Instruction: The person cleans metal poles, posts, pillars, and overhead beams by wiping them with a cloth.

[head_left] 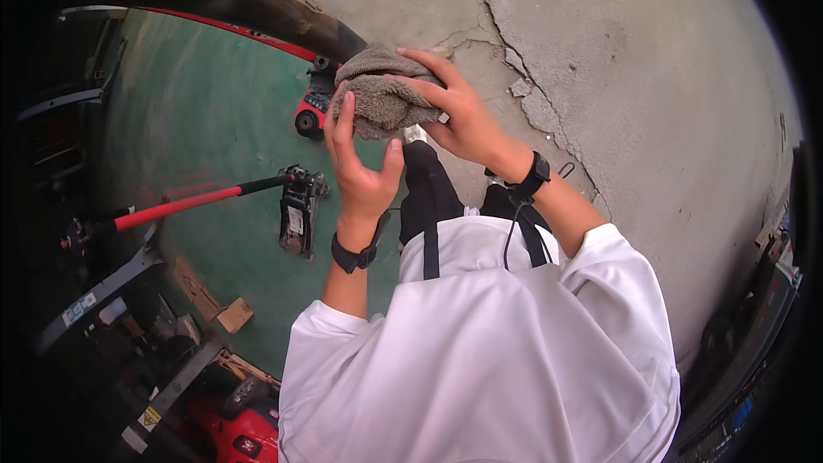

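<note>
The grey-brown cloth [381, 107] is bunched between the two hands, apparently being gathered or turned over. The left hand [364, 176] has its fingers at the cloth's left edge, thumb set apart near the lower edge; the right hand [470, 124] grips the opposite side, its fingers parted over the folds. Further folding would call for steady support from both. Left of the left fingers lies a floor jack [296, 219].

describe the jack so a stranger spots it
Look at the green floor, left of the left hand. A low jack with a long red-and-black handle stands there. Its dark body sets it apart from the red wheeled unit beyond.
</note>
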The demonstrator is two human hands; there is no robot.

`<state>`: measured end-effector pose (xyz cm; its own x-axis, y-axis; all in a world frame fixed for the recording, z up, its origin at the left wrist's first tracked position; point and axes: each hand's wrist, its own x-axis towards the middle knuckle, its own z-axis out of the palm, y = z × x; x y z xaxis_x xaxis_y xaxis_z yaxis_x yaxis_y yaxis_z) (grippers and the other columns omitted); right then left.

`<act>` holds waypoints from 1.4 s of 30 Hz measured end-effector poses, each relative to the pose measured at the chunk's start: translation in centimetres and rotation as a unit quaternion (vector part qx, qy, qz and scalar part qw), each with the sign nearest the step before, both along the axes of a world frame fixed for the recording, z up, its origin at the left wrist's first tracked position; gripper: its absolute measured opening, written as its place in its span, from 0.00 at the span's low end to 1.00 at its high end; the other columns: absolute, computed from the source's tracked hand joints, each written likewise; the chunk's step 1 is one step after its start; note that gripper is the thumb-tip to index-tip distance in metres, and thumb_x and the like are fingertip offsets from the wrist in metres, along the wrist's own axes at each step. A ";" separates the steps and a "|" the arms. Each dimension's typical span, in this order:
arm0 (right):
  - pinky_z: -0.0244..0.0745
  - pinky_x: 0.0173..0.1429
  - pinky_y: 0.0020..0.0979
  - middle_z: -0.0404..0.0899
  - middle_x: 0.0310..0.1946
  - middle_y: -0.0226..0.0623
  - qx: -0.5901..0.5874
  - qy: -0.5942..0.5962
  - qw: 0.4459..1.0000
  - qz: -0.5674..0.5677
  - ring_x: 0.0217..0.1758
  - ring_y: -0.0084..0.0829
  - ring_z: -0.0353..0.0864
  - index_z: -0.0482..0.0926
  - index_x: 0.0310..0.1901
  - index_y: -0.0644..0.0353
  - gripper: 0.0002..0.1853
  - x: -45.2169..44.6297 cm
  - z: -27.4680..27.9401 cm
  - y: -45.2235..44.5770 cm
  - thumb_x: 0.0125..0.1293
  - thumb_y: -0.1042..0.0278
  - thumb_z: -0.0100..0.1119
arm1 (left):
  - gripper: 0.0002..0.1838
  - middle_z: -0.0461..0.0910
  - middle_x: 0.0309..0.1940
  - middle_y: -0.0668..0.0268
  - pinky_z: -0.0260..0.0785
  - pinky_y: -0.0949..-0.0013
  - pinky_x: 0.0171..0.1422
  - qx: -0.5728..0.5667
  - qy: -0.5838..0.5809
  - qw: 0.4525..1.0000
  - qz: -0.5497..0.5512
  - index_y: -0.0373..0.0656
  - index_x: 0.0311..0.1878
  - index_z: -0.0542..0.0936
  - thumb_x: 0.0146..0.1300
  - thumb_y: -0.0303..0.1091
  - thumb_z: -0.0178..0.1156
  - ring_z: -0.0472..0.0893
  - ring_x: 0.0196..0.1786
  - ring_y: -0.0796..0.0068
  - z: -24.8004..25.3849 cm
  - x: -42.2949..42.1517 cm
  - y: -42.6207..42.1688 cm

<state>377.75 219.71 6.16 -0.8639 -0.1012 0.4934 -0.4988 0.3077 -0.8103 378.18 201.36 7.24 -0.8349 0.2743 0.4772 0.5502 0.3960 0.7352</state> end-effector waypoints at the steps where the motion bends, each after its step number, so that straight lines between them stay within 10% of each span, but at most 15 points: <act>1: 0.68 0.68 0.42 0.65 0.67 0.43 -0.007 0.019 1.000 -0.021 0.67 0.49 0.68 0.76 0.60 0.51 0.37 -2.3 0.4 -1.3 0.44 0.87 0.60 | 0.39 0.62 0.68 0.46 0.62 0.52 0.70 0.010 0.015 1.000 -0.002 0.37 0.72 0.59 0.56 0.29 0.63 0.64 0.70 0.47 0.2 -2.4 -0.8; 14: 0.70 0.67 0.46 0.68 0.66 0.44 -0.057 0.217 0.972 -0.072 0.67 0.51 0.69 0.78 0.53 0.49 0.32 -25.1 5.2 -13.9 0.40 0.80 0.67 | 0.40 0.60 0.63 0.43 0.67 0.46 0.67 0.006 0.251 0.952 0.174 0.40 0.70 0.56 0.60 0.34 0.68 0.66 0.66 0.42 2.9 -23.5 -10.2; 27: 0.63 0.73 0.48 0.58 0.71 0.45 -0.136 -0.051 0.989 -0.005 0.75 0.55 0.56 0.69 0.58 0.53 0.37 -23.5 -3.4 -13.7 0.39 0.81 0.63 | 0.37 0.67 0.57 0.51 0.75 0.50 0.54 -0.194 0.164 0.959 0.125 0.48 0.63 0.67 0.51 0.35 0.76 0.76 0.52 0.48 -1.6 -22.1 -10.1; 35: 0.66 0.68 0.52 0.62 0.69 0.47 -0.248 0.128 0.960 0.041 0.71 0.60 0.61 0.74 0.55 0.53 0.27 -27.9 3.0 -14.6 0.48 0.70 0.64 | 0.45 0.63 0.55 0.43 0.78 0.49 0.48 -0.112 0.285 0.899 0.313 0.46 0.68 0.56 0.54 0.40 0.75 0.75 0.52 0.48 2.3 -22.8 -7.9; 42: 0.62 0.73 0.50 0.58 0.71 0.49 -0.193 0.085 0.977 0.020 0.73 0.59 0.59 0.67 0.57 0.55 0.31 -27.3 -4.2 -14.2 0.48 0.74 0.65 | 0.36 0.67 0.59 0.49 0.75 0.53 0.52 -0.234 0.253 0.929 0.136 0.46 0.62 0.67 0.52 0.33 0.74 0.76 0.53 0.49 -0.2 -23.1 -9.3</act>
